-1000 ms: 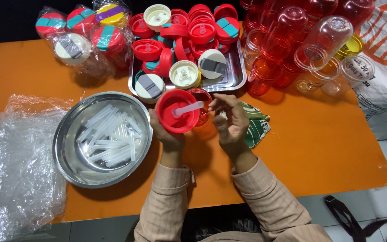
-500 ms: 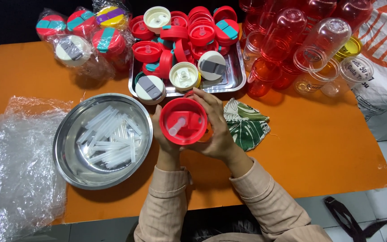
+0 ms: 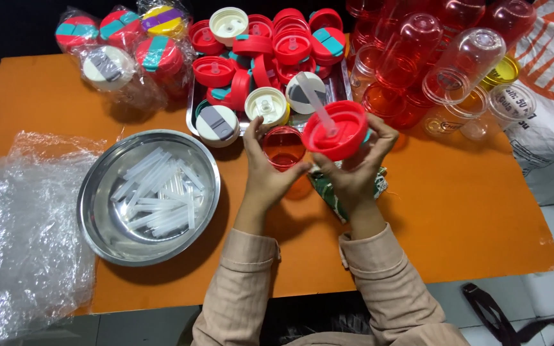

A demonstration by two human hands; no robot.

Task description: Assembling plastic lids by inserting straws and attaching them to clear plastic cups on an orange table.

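Both hands busy with a cup and its lid.
Left hand (image 3: 265, 170) grips a red cup (image 3: 284, 147); right hand (image 3: 357, 170) holds a red lid (image 3: 336, 128) with a straw (image 3: 315, 102) just above it. Steel bowl (image 3: 107, 218) lies left, tray (image 3: 195, 106) beyond.

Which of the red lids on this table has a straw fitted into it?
The red lid held in the right hand, just in front of the tray. A clear straw sticks up from it; the lids piled in the tray show none.
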